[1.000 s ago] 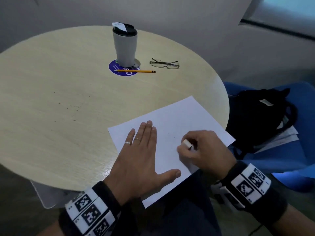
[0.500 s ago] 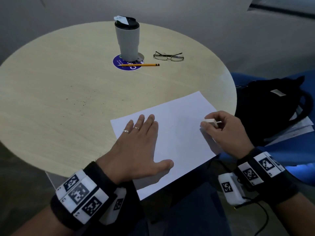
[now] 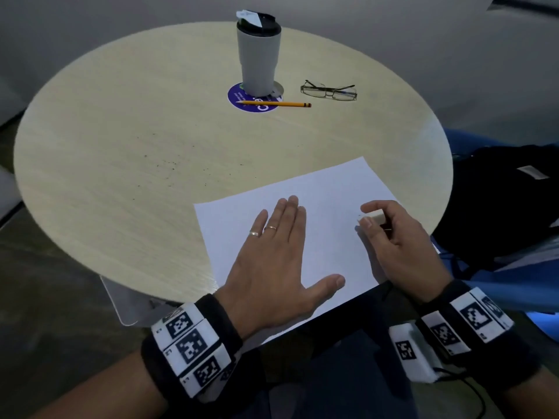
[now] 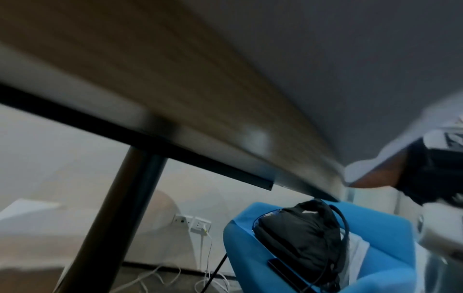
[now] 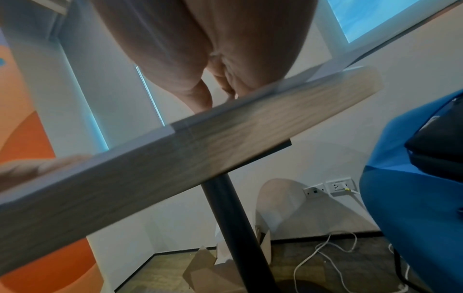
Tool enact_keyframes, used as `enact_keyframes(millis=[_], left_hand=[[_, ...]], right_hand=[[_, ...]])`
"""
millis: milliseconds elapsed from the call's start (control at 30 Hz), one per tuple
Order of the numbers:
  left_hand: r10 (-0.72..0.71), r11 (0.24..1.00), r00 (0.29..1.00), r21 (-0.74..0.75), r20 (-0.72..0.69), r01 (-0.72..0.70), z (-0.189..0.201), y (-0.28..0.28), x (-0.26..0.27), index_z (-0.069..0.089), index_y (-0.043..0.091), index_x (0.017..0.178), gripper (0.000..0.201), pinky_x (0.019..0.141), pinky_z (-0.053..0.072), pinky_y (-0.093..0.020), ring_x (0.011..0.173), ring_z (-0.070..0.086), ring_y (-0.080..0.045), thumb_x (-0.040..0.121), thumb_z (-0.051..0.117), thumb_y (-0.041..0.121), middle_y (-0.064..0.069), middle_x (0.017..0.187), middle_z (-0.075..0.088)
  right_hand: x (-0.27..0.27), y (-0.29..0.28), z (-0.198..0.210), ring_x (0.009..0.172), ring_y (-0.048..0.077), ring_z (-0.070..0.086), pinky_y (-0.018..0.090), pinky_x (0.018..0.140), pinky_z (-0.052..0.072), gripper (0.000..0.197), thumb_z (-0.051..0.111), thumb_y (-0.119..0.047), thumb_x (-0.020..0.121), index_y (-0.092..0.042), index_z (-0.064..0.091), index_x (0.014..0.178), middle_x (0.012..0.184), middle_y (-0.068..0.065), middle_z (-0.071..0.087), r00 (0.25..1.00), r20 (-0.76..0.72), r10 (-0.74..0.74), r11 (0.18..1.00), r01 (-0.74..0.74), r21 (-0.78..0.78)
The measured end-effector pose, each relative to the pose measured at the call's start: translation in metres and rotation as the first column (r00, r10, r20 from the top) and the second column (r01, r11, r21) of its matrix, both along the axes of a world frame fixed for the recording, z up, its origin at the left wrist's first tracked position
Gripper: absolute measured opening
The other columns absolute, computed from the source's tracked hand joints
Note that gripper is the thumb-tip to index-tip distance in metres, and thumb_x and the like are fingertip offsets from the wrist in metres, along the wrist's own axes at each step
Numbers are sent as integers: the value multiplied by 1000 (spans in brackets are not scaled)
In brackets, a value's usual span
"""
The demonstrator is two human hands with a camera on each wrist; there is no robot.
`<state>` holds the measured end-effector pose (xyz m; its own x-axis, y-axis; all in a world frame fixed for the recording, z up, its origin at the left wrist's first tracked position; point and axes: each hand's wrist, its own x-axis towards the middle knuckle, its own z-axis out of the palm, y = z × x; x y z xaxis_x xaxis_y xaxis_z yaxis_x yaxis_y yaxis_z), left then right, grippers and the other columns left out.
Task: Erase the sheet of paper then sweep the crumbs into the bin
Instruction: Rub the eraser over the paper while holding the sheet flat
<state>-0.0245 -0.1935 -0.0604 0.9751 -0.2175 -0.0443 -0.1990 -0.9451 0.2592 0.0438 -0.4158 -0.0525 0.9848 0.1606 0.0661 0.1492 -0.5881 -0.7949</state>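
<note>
Pressing flat on the sheet of paper, the left hand lies spread beside the right hand, pinching an eraser.

A grey tumbler with a black lid stands upright on a purple round sticker at the far side of the round wooden counter. A yellow pencil lies across the sticker's near edge. Folded glasses lie just right of the tumbler. A black backpack rests on a blue chair beside the counter.
</note>
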Motion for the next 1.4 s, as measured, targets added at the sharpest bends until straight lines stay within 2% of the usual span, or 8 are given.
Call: enact_keyframes(millis=[133, 400, 533, 700, 867, 1000, 1167, 1400], left_hand=[[61, 998, 998, -26, -11, -61, 1, 3, 1, -13, 9, 165, 129, 130, -4, -44, 158, -25, -17, 81, 21, 100, -7, 172, -24], [80, 996, 997, -24, -1, -80, 1, 1, -2, -11, 8, 166, 122, 130, -2, -48, 158, -27, -19, 84, 21, 94, -8, 172, -24], [56, 998, 998, -8, -26, -56, 1, 3, 0, -14, 8, 165, 128, 130, -4, -50, 157, -29, -22, 81, 19, 99, -9, 171, -27], [61, 998, 998, -17, -16, -62, 2, 2, -2, -15, 7, 164, 124, 130, -3, -50, 157, -30, -21, 84, 18, 96, -9, 171, -28], [48, 999, 999, -12, -24, -48, 0, 3, -2, -18, 8, 164, 127, 129, -5, -50, 156, -32, -22, 81, 17, 99, -9, 170, -30], [57, 998, 998, -29, -7, -57, 0, 3, -3, -15, 8, 164, 123, 129, -4, -50, 156, -31, -21, 84, 18, 96, -9, 171, -28], [48, 998, 999, -30, -8, -48, -2, 3, 0, -14, 7, 165, 128, 129, -5, -51, 157, -28, -24, 82, 19, 98, -10, 171, -26], [42, 999, 999, -32, 9, -42, -3, 3, 0, -10, 5, 165, 126, 129, -4, -50, 158, -27, -23, 83, 21, 96, -12, 172, -23]], right_hand=[[3, -5, 2, 75, 14, 66, 22, 70, 54, 16, 79, -28, 95, -26, 71, 108, 87, -6, 74, 997, 76, -28, 998, 33, -62], [-25, 38, 3, 66, 15, 61, 26, 65, 48, 9, 80, -20, 90, -21, 72, 85, 71, -8, 63, 931, 250, 268, 958, -229, -173], [2, 18, 5, 62, 21, 53, 36, 59, 46, 26, 80, -13, 86, -19, 62, 68, 62, -2, 55, 960, 255, 113, 974, -56, -220], [-24, 40, 11, 64, 15, 55, 26, 63, 46, 20, 79, -17, 90, -23, 68, 74, 65, -9, 58, 924, 247, 293, 946, -242, -215], [5, 18, 11, 61, 18, 54, 34, 60, 47, 27, 80, -13, 87, -22, 64, 67, 61, -5, 56, 966, 241, 94, 971, -35, -237], [-21, 42, 12, 63, 13, 56, 34, 62, 49, 17, 81, -14, 88, -20, 71, 77, 67, -8, 61, 926, 258, 275, 942, -206, -267], [9, 23, 9, 63, 19, 52, 42, 60, 48, 28, 76, -24, 91, -17, 62, 68, 61, -1, 55, 962, 255, 98, 965, -28, -262], [-6, 42, 12, 61, 18, 54, 40, 61, 49, 30, 76, -23, 92, -17, 62, 67, 60, -4, 57, 956, 206, 211, 955, -157, -250]])
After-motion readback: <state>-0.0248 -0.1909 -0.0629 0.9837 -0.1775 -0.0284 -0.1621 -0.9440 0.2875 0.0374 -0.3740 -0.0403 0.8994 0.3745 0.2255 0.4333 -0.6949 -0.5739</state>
